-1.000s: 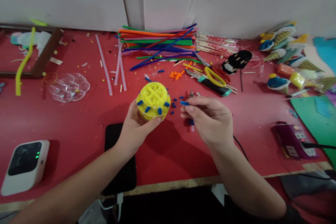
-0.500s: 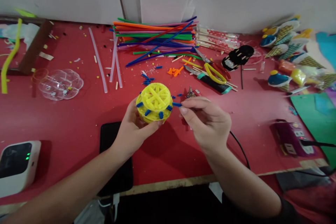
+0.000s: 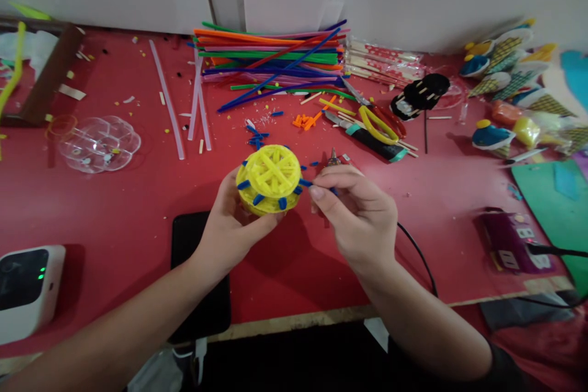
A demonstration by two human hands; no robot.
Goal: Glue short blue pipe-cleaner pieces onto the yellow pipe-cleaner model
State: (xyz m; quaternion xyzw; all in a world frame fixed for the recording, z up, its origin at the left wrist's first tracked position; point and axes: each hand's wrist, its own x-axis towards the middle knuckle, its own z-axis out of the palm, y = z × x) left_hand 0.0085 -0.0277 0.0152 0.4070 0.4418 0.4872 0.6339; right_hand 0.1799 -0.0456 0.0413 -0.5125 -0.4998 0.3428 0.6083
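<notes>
Over the middle of the red tabletop [image 3: 138, 208], a little back from its near edge, the person's left hand [image 3: 232, 220] cups a yellow woven ball [image 3: 269, 179] from below. Its fingers and thumb are wrapped close round the lower half, and the spoked top faces up. Short blue stubs stick out around the ball's side. The right hand [image 3: 356, 211] sits just beside the ball on its right, thumb and forefinger pinched narrow on a short blue piece [image 3: 305, 183] whose free end touches the ball's edge. Loose blue scraps [image 3: 256, 135] lie just behind the ball. Farther back, against the far edge, a bundle of coloured straws [image 3: 271, 58] lies crosswise. Yellow-handled scissors [image 3: 379, 125] rest to the right of the straws, well apart from both hands. A clear flower-shaped tray [image 3: 98, 144] sits toward the left edge. Under the left forearm a flat black slab [image 3: 199, 282] reaches the near edge, and a white box with green lights [image 3: 27, 291] stands at the near left corner. A black cable [image 3: 416, 251] runs out from behind the right wrist, and a purple power strip [image 3: 509, 242] lies near the right edge.
</notes>
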